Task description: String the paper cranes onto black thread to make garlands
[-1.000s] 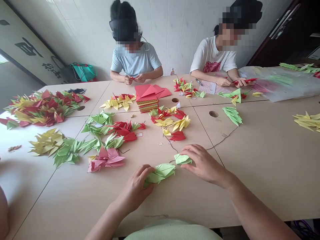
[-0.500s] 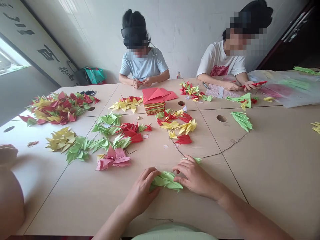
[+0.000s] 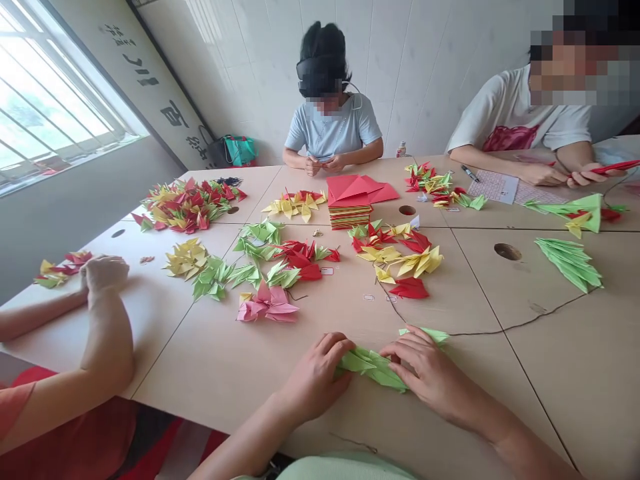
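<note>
A bundle of light green folded paper pieces (image 3: 377, 369) lies on the table close in front of me. My left hand (image 3: 320, 380) is closed round its left end, thumb below and fingers on top. At the right end, my right hand (image 3: 425, 373) has bent fingers on the paper; its fingertips are partly hidden. Just beyond that hand rests another green folded piece (image 3: 434, 335). From there a dark cord (image 3: 480, 333) runs right to a fan of green pieces (image 3: 570, 263).
A red-topped paper stack (image 3: 349, 217), a ring of red and yellow pieces (image 3: 383, 253), a pink piece (image 3: 267, 305) and a large colourful pile (image 3: 185, 205) are on the table (image 3: 280, 347). Two people sit opposite; a person's arms (image 3: 107, 320) rest at the left.
The view has swung left, so the table's contents appear farther right and the left person's arms show more fully. Both my hands stay at the green bundle.
</note>
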### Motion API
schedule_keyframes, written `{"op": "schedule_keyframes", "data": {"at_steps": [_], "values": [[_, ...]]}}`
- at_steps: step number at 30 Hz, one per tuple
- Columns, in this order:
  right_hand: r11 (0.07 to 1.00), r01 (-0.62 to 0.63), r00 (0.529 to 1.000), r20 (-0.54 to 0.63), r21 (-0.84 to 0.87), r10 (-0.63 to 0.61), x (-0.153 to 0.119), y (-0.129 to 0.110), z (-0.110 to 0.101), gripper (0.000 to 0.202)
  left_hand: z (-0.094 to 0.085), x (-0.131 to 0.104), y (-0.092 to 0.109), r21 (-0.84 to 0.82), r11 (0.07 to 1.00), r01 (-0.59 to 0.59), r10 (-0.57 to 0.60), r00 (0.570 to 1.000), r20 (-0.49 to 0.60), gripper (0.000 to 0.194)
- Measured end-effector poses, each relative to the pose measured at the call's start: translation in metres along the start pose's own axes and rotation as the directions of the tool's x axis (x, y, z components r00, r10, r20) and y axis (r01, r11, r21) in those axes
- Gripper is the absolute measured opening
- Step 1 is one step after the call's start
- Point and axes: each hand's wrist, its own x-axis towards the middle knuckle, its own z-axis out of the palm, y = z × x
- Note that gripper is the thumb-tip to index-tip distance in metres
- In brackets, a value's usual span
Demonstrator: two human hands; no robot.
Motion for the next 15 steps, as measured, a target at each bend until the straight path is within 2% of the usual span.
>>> {"op": "schedule_keyframes", "data": {"at_steps": [4, 8, 11, 13, 15], "values": [[1.0, 0.017, 0.998, -0.053, -0.026, -0.018, -0.005, 0.007, -0.009, 0.016, -0.005, -0.004, 0.0, 0.054, 0.998, -0.011, 0.012, 1.0, -0.002, 0.042], [0.996, 0.039, 0.972, -0.228, -0.082, -0.057, -0.005, 0.026, -0.009, 0.02, -0.026, 0.002, -0.005, 0.108, 0.994, -0.031, 0.033, 0.999, -0.014, 0.049], [0.992, 0.008, 0.926, -0.374, -0.127, -0.055, -0.003, 0.045, -0.006, 0.029, -0.056, 0.018, -0.025, 0.199, 0.975, 0.096, -0.071, 0.989, -0.132, 0.044], [0.995, -0.043, 0.912, -0.409, -0.09, 0.002, -0.004, 0.054, -0.006, 0.033, -0.079, 0.031, -0.045, 0.262, 0.939, 0.222, -0.163, 0.96, -0.228, 0.04], [0.994, -0.105, 0.914, -0.395, -0.002, 0.096, -0.005, 0.06, -0.008, 0.036, -0.098, 0.045, -0.066, 0.315, 0.892, 0.324, -0.244, 0.932, -0.268, 0.04]]}}
